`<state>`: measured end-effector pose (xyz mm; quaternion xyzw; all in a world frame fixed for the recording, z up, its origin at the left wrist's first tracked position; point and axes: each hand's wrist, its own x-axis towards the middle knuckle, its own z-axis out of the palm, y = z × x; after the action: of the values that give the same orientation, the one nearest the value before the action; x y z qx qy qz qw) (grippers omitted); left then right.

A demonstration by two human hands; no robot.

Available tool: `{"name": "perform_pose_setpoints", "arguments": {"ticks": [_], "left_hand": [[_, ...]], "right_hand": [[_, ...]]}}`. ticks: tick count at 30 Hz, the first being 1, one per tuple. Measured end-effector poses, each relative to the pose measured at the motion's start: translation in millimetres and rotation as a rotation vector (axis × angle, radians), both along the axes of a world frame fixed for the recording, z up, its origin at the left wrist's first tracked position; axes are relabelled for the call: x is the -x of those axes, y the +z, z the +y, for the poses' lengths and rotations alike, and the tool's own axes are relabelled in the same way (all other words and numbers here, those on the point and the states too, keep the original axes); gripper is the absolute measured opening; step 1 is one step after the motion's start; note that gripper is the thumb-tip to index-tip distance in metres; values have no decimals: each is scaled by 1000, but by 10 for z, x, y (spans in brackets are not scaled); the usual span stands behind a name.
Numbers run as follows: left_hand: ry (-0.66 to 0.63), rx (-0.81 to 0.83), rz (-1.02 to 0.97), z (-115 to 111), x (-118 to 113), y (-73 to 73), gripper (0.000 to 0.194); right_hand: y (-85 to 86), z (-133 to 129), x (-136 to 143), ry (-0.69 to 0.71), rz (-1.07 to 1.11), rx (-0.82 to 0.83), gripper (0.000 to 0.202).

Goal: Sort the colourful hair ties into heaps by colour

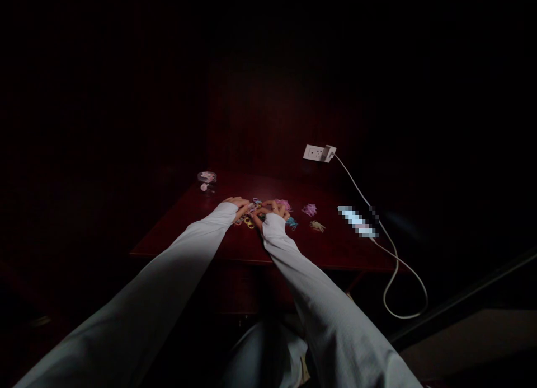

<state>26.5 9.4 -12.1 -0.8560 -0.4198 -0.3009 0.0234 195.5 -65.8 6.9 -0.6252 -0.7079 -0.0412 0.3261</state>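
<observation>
A mixed pile of small coloured elastic bands [249, 222] lies on the dark red table [184, 231]. My left hand [238, 203] rests at the pile's left side, its fingers stretched toward the bands. On the other side, my right hand [277, 209] has bent fingers closed down at the bands; what sits in its fingertips is too small to make out. Around the right hand are sorted heaps: pink bands [283, 205] behind it, blue bands [292, 223] beside it, then purple bands [309, 210] and cream bands [318, 226] farther right.
A clear container [207, 181] with pale pink things stands at the table's back left. At the right lies a blurred, bright phone-like device [357, 221]. Its white cable [394, 253] loops past the table edge, up to a charger [328, 153] in the wall socket [312, 152].
</observation>
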Motion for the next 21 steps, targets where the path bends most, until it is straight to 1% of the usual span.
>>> {"name": "perform_pose_setpoints", "arguments": {"ticks": [4, 7, 9, 11, 17, 21], "left_hand": [[-9, 12, -25, 15, -12, -10, 35], [-24, 16, -62, -1, -6, -1, 37], [-46, 23, -68, -10, 3, 0, 38], [-53, 38, -58, -4, 10, -11, 38], [-22, 76, -7, 93, -2, -64, 33], [-10, 92, 39, 125, 2, -72, 32]], "right_hand": [[4, -24, -11, 4, 9, 16, 15], [-8, -26, -13, 25, -3, 30, 21], [-20, -19, -14, 27, -18, 33, 21], [-29, -11, -16, 18, -37, 35, 18], [-4, -21, -9, -3, -35, 58, 14], [14, -46, -2, 27, 5, 48, 14]]}}
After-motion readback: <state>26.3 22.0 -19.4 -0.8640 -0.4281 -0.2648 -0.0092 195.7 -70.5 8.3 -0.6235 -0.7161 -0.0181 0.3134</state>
